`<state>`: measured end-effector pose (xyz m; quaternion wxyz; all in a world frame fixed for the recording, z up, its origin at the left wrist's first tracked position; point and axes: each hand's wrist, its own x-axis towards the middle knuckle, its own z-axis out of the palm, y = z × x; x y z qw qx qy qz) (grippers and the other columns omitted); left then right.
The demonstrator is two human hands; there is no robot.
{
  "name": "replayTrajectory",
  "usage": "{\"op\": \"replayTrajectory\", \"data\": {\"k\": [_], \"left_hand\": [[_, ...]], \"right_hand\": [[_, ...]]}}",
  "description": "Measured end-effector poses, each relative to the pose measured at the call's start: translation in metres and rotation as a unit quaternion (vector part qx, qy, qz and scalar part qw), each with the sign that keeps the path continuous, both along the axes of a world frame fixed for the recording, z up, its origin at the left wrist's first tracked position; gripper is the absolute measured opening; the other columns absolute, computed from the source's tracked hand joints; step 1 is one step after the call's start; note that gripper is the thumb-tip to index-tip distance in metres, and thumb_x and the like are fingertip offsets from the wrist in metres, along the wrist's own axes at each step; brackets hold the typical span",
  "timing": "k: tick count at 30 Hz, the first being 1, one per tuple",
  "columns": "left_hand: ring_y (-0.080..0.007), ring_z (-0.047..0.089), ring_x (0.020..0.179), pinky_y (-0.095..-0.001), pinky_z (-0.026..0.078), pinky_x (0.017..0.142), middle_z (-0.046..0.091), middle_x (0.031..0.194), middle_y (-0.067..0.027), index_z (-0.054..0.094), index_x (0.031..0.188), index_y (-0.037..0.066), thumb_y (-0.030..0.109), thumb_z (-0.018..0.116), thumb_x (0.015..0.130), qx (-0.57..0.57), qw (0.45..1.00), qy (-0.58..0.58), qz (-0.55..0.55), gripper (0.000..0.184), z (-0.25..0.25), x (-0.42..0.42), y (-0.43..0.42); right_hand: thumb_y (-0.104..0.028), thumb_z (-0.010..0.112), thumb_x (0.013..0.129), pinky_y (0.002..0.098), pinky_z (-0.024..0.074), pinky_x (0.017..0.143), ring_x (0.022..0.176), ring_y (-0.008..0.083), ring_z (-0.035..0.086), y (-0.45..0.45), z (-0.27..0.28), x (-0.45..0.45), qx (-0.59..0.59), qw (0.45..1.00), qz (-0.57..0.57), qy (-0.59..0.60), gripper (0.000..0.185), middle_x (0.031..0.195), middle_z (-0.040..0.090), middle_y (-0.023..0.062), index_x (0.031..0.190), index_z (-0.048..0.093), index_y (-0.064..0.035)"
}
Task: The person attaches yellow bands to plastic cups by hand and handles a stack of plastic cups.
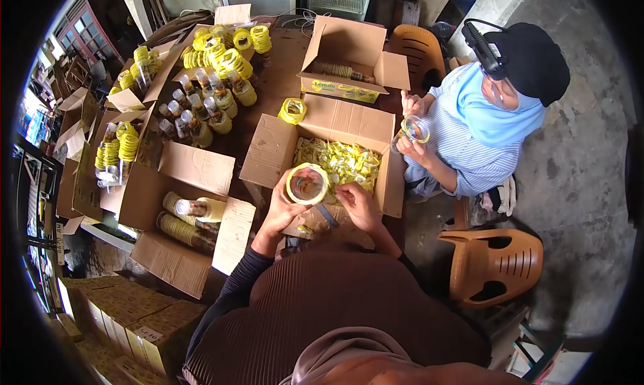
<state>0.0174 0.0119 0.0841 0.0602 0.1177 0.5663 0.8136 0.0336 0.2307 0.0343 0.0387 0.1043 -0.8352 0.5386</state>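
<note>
My left hand [280,210] is wrapped round a clear plastic container with a yellow rim [308,183], its open-looking round end tilted up toward me. Close by on the right, my right hand [357,206] has its fingers curled together; whether anything small is between them does not show. Both hands are at the near side of an open cardboard box [270,150]. Inside it lies a heap of small yellow and whitish packets or wrappers [342,158]. A few yellow bits [305,229] rest on the near flap.
A co-worker [479,130] at the right holds a similar clear container [414,130]. Another open box [345,49] with stacked containers stands behind. Left are clear containers [194,110], yellow-ringed stacks [228,53] and a box [161,177]. An orange chair [496,264] stands right.
</note>
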Motion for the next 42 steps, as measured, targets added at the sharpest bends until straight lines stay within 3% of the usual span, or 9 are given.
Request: {"op": "replayTrajectory", "data": {"k": [5,9,14,18,25,29,31,36,42], "left_hand": [[-0.0186,0.051,0.121,-0.0349,0.039,0.106,0.055,0.127,-0.0094,0.051,0.126,0.002,0.004,0.084,0.065,-0.047,0.995,0.085,-0.003,0.07,-0.004,0.007,-0.006],[-0.0211,0.048,0.126,-0.0366,0.037,0.108,0.051,0.13,-0.0136,0.05,0.127,0.0,0.003,0.083,0.064,-0.101,0.977,0.186,-0.004,0.071,-0.002,0.004,-0.011],[-0.0209,0.051,0.122,-0.0361,0.041,0.105,0.053,0.129,-0.0104,0.04,0.134,0.002,0.002,0.075,0.075,0.026,0.999,0.017,0.007,0.068,-0.003,0.005,-0.012],[-0.0239,0.051,0.123,-0.0388,0.043,0.104,0.052,0.131,-0.0133,0.033,0.138,0.007,0.001,0.069,0.08,0.073,0.997,-0.022,-0.002,0.068,-0.003,0.006,-0.01],[-0.0233,0.062,0.107,-0.0365,0.048,0.095,0.058,0.124,-0.0152,0.047,0.117,0.005,0.002,0.061,0.091,0.084,0.994,-0.067,0.006,0.03,-0.029,0.0,-0.02],[-0.0215,0.065,0.1,-0.0348,0.048,0.096,0.057,0.129,-0.0134,0.057,0.097,0.004,0.002,0.061,0.092,-0.004,0.996,-0.015,0.091,0.008,-0.047,-0.003,-0.028],[-0.0244,0.052,0.124,-0.0358,0.049,0.096,0.045,0.138,-0.015,0.059,0.091,0.0,-0.003,0.066,0.087,-0.038,0.994,0.014,0.105,0.009,-0.046,-0.005,-0.033],[-0.0307,0.034,0.136,-0.0451,0.031,0.111,0.039,0.14,-0.0123,0.073,0.092,0.002,0.016,0.078,0.079,-0.257,0.943,0.066,0.201,0.02,-0.037,-0.001,-0.041],[-0.0295,0.044,0.121,-0.0435,0.037,0.102,0.047,0.133,-0.0107,0.074,0.088,0.006,0.017,0.079,0.077,-0.417,0.857,0.156,0.26,0.016,-0.034,-0.005,-0.052]], "right_hand": [[0.002,0.062,0.089,0.0304,0.0532,0.07,0.083,0.0205,0.065,-0.014,0.016,0.008,0.038,0.998,0.057,-0.007,0.015,0.096,0.06,0.0123,0.104,0.058,0.0012],[-0.011,0.069,0.085,0.0386,0.0518,0.076,0.09,0.0293,0.063,-0.006,-0.058,0.007,0.102,0.992,0.069,0.009,0.026,0.097,0.06,0.0121,0.108,0.059,-0.0023],[-0.032,0.079,0.074,0.0441,0.0456,0.085,0.102,0.0329,0.055,-0.014,-0.078,0.018,0.267,0.963,0.026,-0.014,0.048,0.107,0.054,0.0126,0.109,0.059,-0.0062],[-0.029,0.079,0.073,0.044,0.0456,0.085,0.102,0.0336,0.055,-0.015,-0.078,0.012,0.283,0.959,0.016,-0.011,0.049,0.108,0.053,0.0129,0.112,0.058,-0.0076],[-0.013,0.074,0.075,0.0396,0.0488,0.074,0.083,0.0304,0.061,0.002,-0.091,-0.004,0.15,0.987,-0.014,-0.054,0.016,0.081,0.059,0.0117,0.082,0.062,-0.0048],[-0.011,0.066,0.08,0.0449,0.0471,0.073,0.083,0.0336,0.059,0.01,-0.076,-0.002,0.181,0.979,-0.095,0.016,0.006,0.085,0.06,0.0127,0.086,0.065,-0.0084],[-0.011,0.065,0.081,0.0452,0.0461,0.072,0.082,0.0339,0.058,0.014,-0.068,0.002,0.273,0.948,-0.116,0.111,0.005,0.081,0.058,0.0122,0.084,0.065,-0.0077],[-0.013,0.066,0.082,0.0422,0.0462,0.075,0.084,0.0314,0.058,0.011,-0.052,0.019,0.219,0.976,-0.016,0.008,0.008,0.086,0.057,0.0099,0.085,0.065,-0.0056],[-0.018,0.066,0.082,0.0408,0.0466,0.073,0.083,0.0287,0.058,-0.009,-0.064,0.027,0.168,0.966,0.19,0.051,0.01,0.085,0.057,0.0068,0.085,0.065,-0.009]]}}
